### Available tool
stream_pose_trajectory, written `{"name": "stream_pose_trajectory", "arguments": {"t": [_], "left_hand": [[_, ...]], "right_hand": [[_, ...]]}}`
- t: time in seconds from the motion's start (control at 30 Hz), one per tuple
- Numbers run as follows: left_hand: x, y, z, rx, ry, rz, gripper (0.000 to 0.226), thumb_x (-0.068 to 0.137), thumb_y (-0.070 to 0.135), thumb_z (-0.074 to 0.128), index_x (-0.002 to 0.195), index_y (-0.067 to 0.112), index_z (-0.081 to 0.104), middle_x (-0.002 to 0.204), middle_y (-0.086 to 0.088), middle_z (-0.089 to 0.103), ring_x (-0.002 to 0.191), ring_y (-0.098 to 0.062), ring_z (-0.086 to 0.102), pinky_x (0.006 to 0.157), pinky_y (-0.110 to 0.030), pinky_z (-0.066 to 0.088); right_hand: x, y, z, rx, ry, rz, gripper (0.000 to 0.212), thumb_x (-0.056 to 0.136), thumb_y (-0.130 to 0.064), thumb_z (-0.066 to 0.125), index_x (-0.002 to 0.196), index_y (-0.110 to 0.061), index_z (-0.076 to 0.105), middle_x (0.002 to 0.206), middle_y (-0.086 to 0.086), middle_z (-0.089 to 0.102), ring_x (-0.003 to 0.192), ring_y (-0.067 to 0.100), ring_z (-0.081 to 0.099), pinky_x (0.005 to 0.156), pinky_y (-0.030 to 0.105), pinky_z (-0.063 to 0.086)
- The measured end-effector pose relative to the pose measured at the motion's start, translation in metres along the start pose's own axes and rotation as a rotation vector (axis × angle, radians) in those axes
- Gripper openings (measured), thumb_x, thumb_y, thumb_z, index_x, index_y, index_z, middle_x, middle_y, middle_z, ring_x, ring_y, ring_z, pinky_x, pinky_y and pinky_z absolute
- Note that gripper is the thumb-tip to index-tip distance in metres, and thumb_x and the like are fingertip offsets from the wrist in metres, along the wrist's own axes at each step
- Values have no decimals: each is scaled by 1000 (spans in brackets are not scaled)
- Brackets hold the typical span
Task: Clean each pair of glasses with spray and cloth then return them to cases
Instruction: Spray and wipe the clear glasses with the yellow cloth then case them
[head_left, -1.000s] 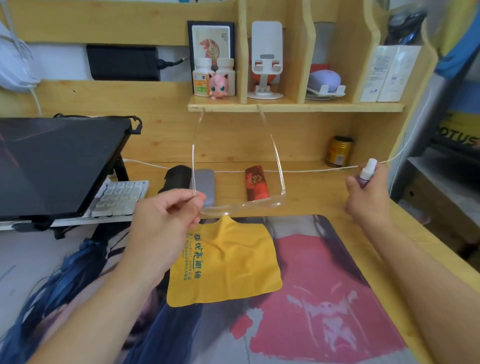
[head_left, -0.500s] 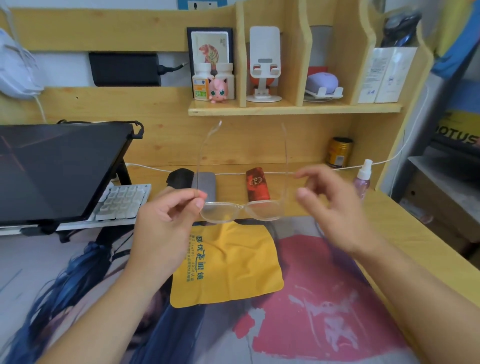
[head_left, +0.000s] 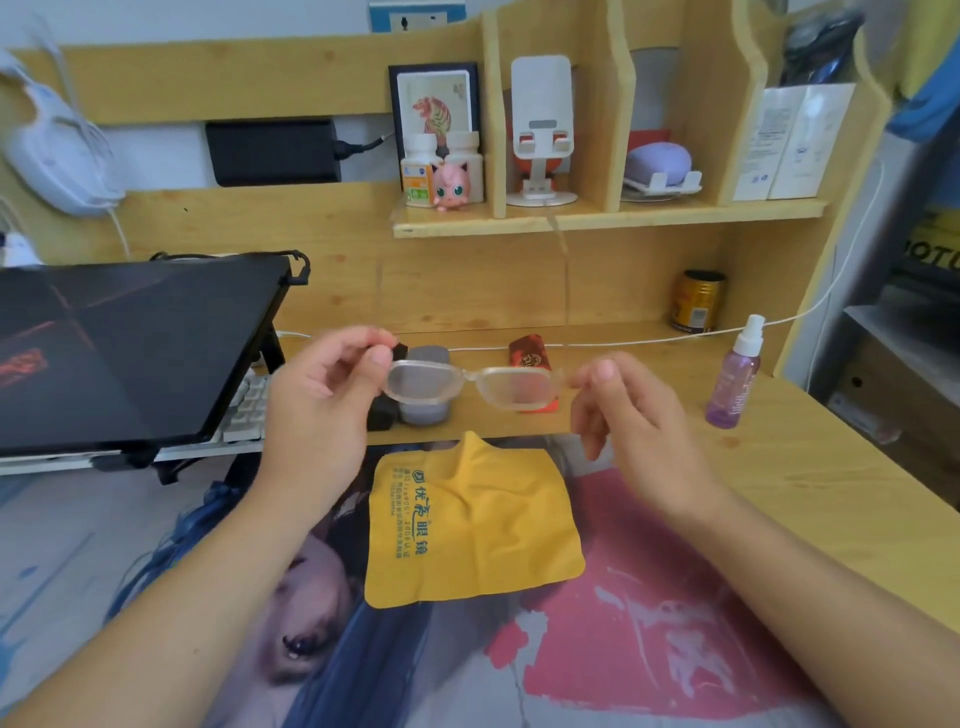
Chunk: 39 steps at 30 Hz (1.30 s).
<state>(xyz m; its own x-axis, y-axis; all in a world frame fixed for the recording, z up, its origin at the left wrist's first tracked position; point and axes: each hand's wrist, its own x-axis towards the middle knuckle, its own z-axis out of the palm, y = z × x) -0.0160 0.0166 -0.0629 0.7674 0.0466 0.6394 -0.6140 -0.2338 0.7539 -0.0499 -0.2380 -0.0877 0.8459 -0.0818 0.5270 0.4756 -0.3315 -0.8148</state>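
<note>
Glasses (head_left: 470, 384) pinched between both hands, above yellow cloth (head_left: 472, 525)

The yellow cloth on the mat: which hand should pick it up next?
The right hand, probably: it only pinches the glasses lightly, while the left hand has the firmer grip. The yellow cloth lies between both.

Both forearms reach in from the lower corners and converge on the clear-framed glasses (head_left: 470, 383), which I take as my landmark. Left hand (head_left: 317, 410) sits at the glasses' left end, raised off the desk, thumb and index finger pinching the frame corner, remaining fingers curled underneath. Right hand (head_left: 631, 415) sits at the glasses' right end, thumb and forefinger nipping that corner, other fingers hanging loosely bent below. Wrists are roughly level, either side of the glasses.
</note>
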Motion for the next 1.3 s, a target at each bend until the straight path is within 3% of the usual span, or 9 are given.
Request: {"name": "stream_pose_trajectory", "arguments": {"t": [0.07,0.17,0.23,0.33,0.47,0.67,0.83,1.07,1.3], "left_hand": [[-1,-7,-8,63,87,76,22,101,10,59,102,31,67,98,7,68,91,-7,64,85,-21,52],[-17,-18,-16,133,133,188,24,102,12,57,106,35,65,100,10,62,97,-20,64,86,-32,51],[-23,-24,-16,141,112,233,27,102,11,57,106,36,64,100,11,60,95,-23,63,84,-36,51],[-27,-21,-9,110,110,234,25,102,12,56,107,35,63,100,5,60,96,-20,64,85,-35,52],[-31,-20,-5,107,109,270,13,101,12,56,108,20,64,99,6,60,96,-23,63,84,-41,53],[-31,-19,-5,123,75,301,10,102,18,56,107,19,64,101,12,61,96,-24,62,82,-42,52],[-32,-18,-2,103,68,261,12,101,23,55,105,31,62,98,15,60,92,-12,61,82,-27,49],[-30,-26,-5,124,93,208,10,102,20,55,105,24,64,97,2,62,94,-17,63,83,-36,52],[-32,-18,-4,96,20,278,14,99,14,59,102,24,68,96,11,64,90,-19,64,81,-32,50]], "right_hand": [[4,-1,-3,-83,-64,131,54,106,-48,36,78,-8,57,62,8,61,51,16,55,55,32,46],[9,-2,-25,-317,-507,405,60,94,-64,43,77,-9,61,61,0,58,49,17,51,50,29,41],[9,-4,-41,-465,-767,506,57,86,-67,60,81,-10,65,64,0,54,53,16,45,50,26,36],[4,-9,-42,-443,-893,572,41,81,-54,76,83,-13,70,62,0,49,55,15,40,49,24,31],[0,-9,-21,-447,-841,613,27,84,-38,79,73,-16,68,50,-9,47,43,11,37,45,21,30],[0,-21,-28,-340,-835,631,19,89,-19,68,72,-11,64,59,2,56,54,14,47,54,28,39],[-2,-21,-28,-532,-887,643,46,83,-57,72,76,-13,60,63,7,54,51,17,46,48,25,39],[-1,-17,-23,-415,-911,618,25,91,-20,70,79,-3,57,52,-3,51,48,14,45,50,26,38],[15,-25,-44,235,-299,520,5,95,2,55,92,3,58,83,14,62,83,25,62,73,25,58]]}}
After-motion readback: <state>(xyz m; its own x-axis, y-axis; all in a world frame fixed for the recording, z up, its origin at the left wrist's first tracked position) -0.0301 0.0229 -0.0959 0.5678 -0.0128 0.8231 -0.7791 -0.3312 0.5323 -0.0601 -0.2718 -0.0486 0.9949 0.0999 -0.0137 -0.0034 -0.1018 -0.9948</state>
